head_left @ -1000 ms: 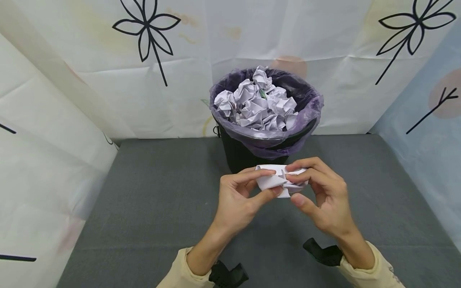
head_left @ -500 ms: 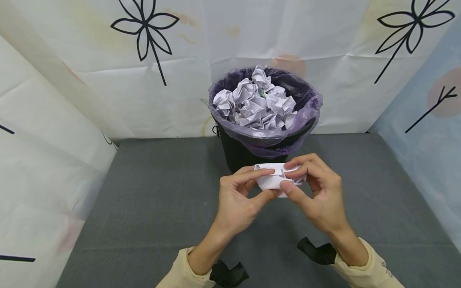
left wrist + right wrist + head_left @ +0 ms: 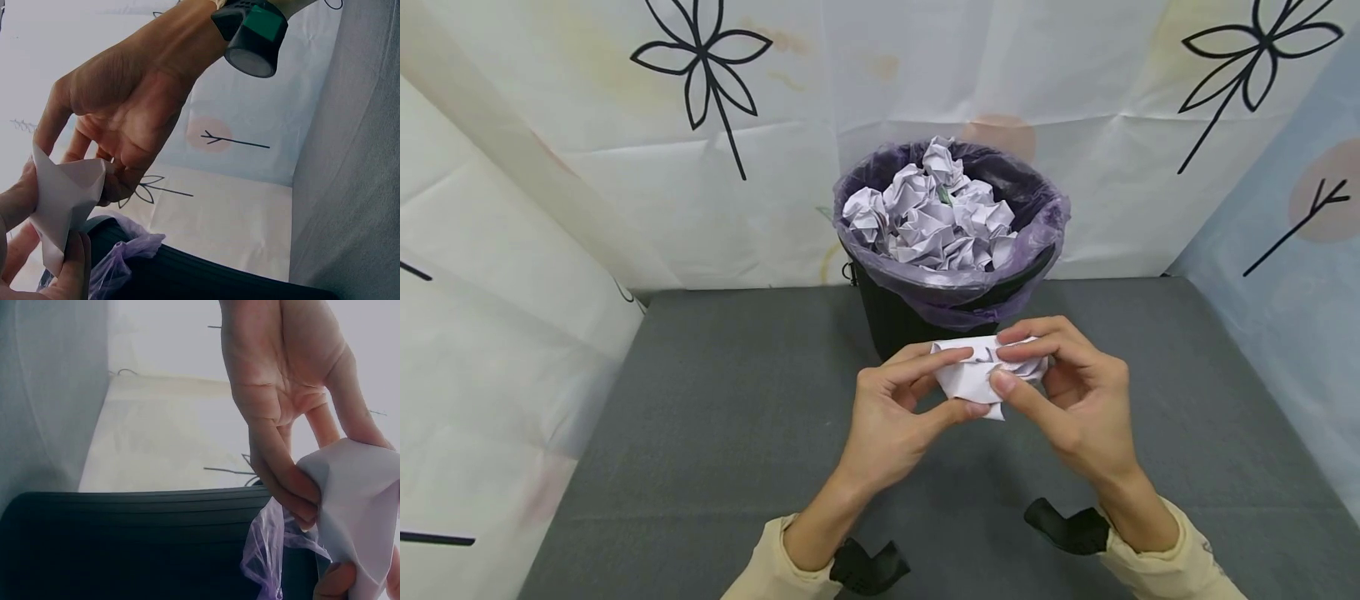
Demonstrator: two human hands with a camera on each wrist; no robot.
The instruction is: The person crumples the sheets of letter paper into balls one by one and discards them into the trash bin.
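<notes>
A folded, creased piece of white paper [image 3: 968, 381] is held up between both hands, in front of the bin. My left hand [image 3: 891, 421] pinches its left part between thumb and fingers. On the other side my right hand [image 3: 1086, 417] grips the paper, thumb [image 3: 1018, 392] pressed on its near face and fingers over the top. Seen in the left wrist view, the paper [image 3: 65, 197] has sharp folds and points, with the right hand [image 3: 128, 106] above it. The right wrist view has the left hand [image 3: 284, 375] above the paper [image 3: 359, 494].
A black bin [image 3: 891, 317] with a purple bag liner [image 3: 1037, 242] stands behind the hands on the grey table [image 3: 722, 417]. Several crumpled paper balls [image 3: 928, 221] fill it. Patterned white cloth [image 3: 790, 208] hangs behind; a blue panel [image 3: 1277, 333] is at right.
My right thumb has come in from below the paper onto its near face. The paper has tilted slightly toward me, and the left hand has hardly moved.
</notes>
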